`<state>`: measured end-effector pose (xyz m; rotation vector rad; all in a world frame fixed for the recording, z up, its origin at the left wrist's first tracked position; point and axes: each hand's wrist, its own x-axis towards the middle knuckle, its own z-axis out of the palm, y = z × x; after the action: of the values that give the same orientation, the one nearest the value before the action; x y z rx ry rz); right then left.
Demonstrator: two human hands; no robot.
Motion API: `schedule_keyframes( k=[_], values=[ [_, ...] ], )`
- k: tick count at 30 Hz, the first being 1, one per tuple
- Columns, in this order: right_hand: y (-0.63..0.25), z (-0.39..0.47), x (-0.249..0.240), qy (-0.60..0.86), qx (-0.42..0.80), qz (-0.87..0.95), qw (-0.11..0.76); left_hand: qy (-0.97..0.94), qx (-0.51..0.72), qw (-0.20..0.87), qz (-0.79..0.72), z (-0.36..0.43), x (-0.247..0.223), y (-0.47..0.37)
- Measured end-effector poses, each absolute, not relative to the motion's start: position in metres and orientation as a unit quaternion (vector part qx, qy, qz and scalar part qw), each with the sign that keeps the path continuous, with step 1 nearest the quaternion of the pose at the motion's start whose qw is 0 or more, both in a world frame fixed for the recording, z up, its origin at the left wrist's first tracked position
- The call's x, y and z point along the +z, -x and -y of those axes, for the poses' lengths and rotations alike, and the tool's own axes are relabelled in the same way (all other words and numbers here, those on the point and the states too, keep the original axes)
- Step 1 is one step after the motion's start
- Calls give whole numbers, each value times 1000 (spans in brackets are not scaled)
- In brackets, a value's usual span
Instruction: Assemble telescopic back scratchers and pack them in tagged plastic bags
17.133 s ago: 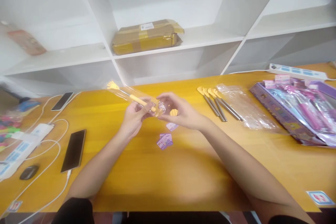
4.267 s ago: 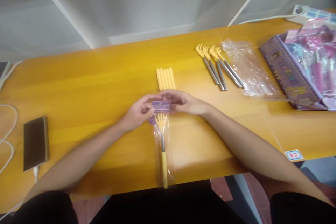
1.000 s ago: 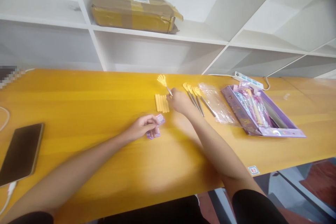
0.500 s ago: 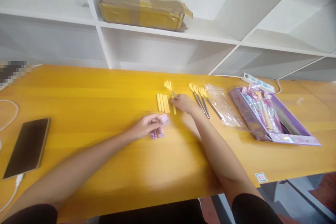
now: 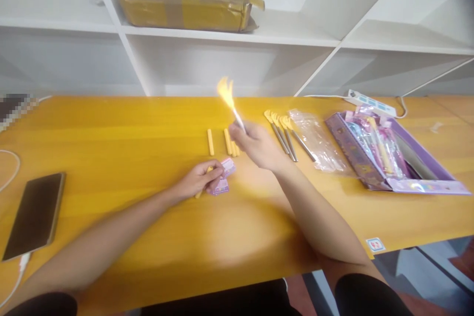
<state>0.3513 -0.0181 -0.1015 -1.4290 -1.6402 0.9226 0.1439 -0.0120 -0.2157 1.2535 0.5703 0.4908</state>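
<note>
In my raised right hand (image 5: 257,144) is a back scratcher (image 5: 226,94) with a yellow claw-shaped head, blurred by motion, and a silver rod. My left hand (image 5: 205,177) is closed around a yellow stick-like handle (image 5: 198,194), whose ends show above and below the fingers. Small purple cards (image 5: 221,186) are at its fingertips; whether they are gripped or only touched, I cannot tell. Beyond it lies a single yellow handle (image 5: 211,142), with more yellow handles (image 5: 227,142) side by side, partly hidden by my right hand. Several back scratchers (image 5: 282,136) lie to the right.
A clear plastic bag (image 5: 314,140) lies beside the scratchers. Farther right stands an open purple box (image 5: 374,185) with packaged items, and a power strip (image 5: 372,103) behind. A dark tablet (image 5: 35,215) with a cable lies at left. A cardboard box (image 5: 185,2) sits on the shelf.
My right hand has lifted the back scratcher up off the table. A yellow handle is now in my left hand, and one handle lies apart to the left of the others.
</note>
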Motion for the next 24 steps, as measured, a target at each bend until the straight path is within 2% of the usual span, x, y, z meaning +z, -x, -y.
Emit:
schedule_keyframes(
  k=[3, 8, 11, 15, 19, 24],
  values=[
    [-360, 12, -103, 524, 376, 586, 490, -581, 215, 732, -282, 12, -214, -141],
    [-360, 13, -98, 485, 381, 567, 545, -620, 284, 670, -294, 18, -210, -139],
    [-353, 17, -100, 447, 419, 571, 547, -634, 337, 625, -308, 23, -211, -138],
    [-343, 26, -104, 387, 448, 619, 516, -639, 344, 620, -298, 22, -218, -136],
    [-339, 31, -108, 388, 426, 667, 472, -663, 344, 602, -281, 17, -223, -136],
    [-338, 28, -114, 405, 403, 682, 457, -663, 332, 608, -284, 17, -224, -136]
  ],
)
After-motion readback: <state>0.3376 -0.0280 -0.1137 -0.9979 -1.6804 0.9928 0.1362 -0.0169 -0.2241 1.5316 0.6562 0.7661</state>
